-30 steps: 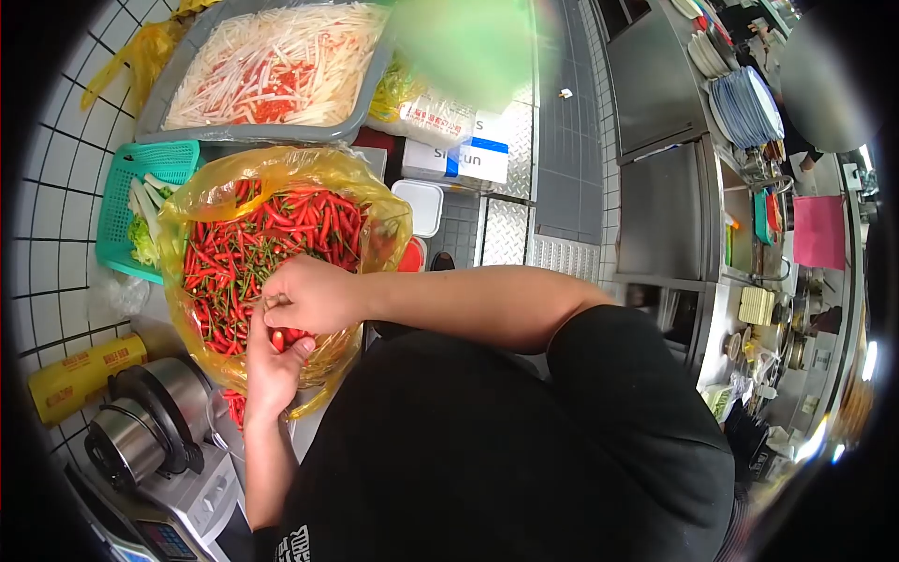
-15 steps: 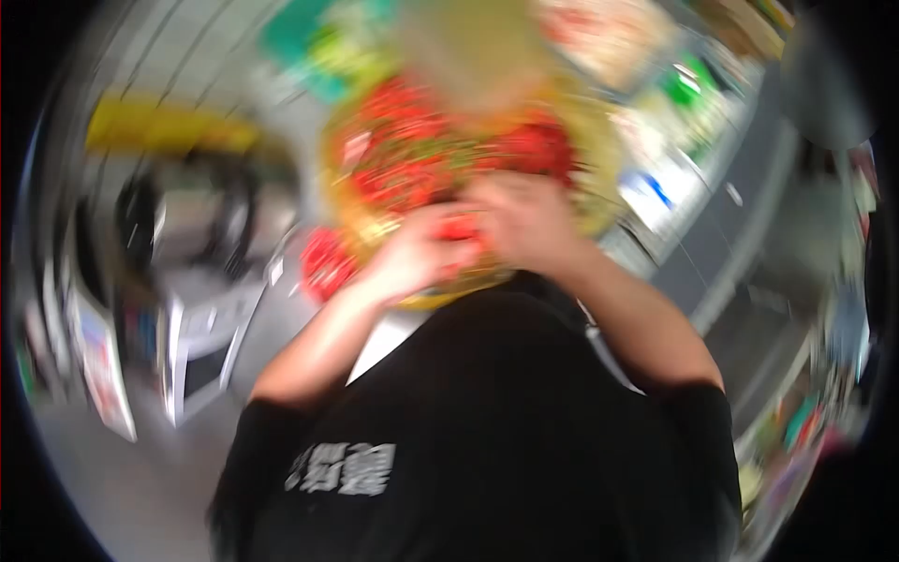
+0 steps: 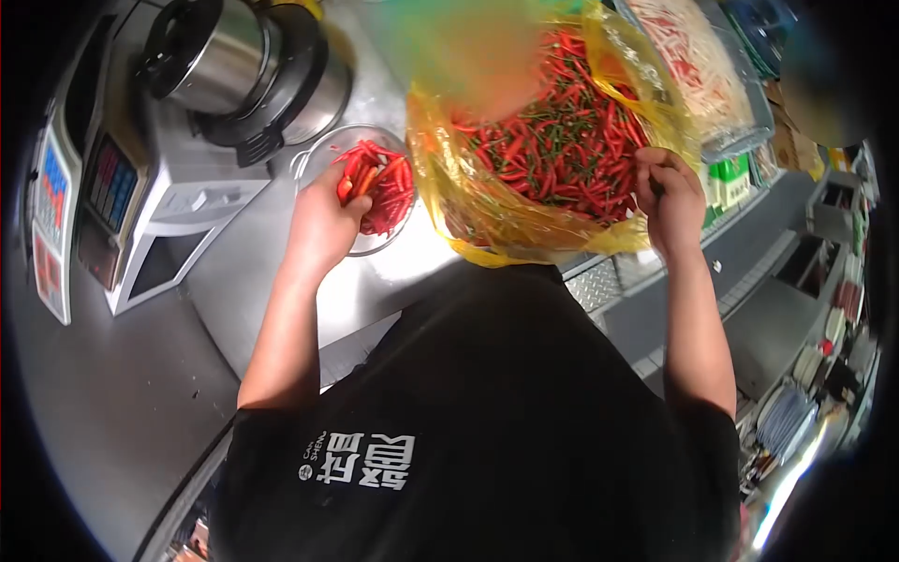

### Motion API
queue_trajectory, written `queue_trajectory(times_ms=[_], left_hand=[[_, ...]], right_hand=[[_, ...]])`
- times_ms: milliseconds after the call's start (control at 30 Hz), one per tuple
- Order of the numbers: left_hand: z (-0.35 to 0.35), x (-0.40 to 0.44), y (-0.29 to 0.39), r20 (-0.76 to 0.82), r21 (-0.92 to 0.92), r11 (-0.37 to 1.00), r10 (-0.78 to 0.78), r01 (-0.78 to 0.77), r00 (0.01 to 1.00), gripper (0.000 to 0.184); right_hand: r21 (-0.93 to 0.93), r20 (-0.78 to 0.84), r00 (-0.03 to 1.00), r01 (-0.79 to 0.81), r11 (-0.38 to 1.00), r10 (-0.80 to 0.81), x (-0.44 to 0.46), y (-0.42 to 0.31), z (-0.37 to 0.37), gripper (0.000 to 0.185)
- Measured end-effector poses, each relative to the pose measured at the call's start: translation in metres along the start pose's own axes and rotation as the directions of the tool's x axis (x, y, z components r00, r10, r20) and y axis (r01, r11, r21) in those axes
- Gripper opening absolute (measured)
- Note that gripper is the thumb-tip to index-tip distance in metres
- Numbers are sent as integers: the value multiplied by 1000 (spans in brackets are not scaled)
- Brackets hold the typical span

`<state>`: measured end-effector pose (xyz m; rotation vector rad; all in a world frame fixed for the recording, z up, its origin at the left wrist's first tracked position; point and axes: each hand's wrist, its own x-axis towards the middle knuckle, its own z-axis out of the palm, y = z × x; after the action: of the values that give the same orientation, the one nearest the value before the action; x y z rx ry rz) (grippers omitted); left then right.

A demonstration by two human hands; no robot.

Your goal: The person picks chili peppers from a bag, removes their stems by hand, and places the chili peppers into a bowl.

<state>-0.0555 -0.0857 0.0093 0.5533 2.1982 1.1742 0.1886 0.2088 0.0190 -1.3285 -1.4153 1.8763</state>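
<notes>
Your left hand point(image 3: 323, 217) is closed around a few red chillies point(image 3: 369, 179), thumb on the near side, just over the mouth of a round metal bowl point(image 3: 316, 152) that stands on the steel counter point(image 3: 290, 281). Those in your grasp run lengthwise roughly away from you, leaning to the right; the chilli pile point(image 3: 395, 208) in the bowl lies at mixed angles. Your right hand point(image 3: 670, 192) has its fingers curled at the right side of the yellow plastic bag point(image 3: 435, 178); whether they pinch anything, you cannot tell from this view. Inside the bag, the heaped chillies point(image 3: 571, 140) point every way, green stems among them. On your black shirt point(image 3: 543, 403), white print point(image 3: 365, 461) reads "CAN SHENG" beside larger characters. Left of the bowl, the keypad panel point(image 3: 53, 201) carries blue and red keys, their markings too small to read.
</notes>
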Motion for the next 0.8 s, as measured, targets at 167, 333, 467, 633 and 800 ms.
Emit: queue_trajectory(times_ms=[167,333,467,633,800], left_hand=[[-9,-3,21,56,476,852,218,-218,974,56],[-1,10,33,-124,539,794,407,-283,905,39],[28,20,45,-140,303,763,628,-570,766,17],[107,45,88,280,-8,570,790,-821,545,5],[179,121,139,557,260,379,693,-888,459,22]], right_hand=[[-445,145,984,159,881,-104,45,37,-26,18],[-702,137,950,292,649,-279,95,35,-37,25],[-599,-137,856,328,730,-498,115,3,-43,28],[-737,131,932,320,595,-339,77,5,-31,30],[-908,117,951,219,356,-288,57,16,-9,23]])
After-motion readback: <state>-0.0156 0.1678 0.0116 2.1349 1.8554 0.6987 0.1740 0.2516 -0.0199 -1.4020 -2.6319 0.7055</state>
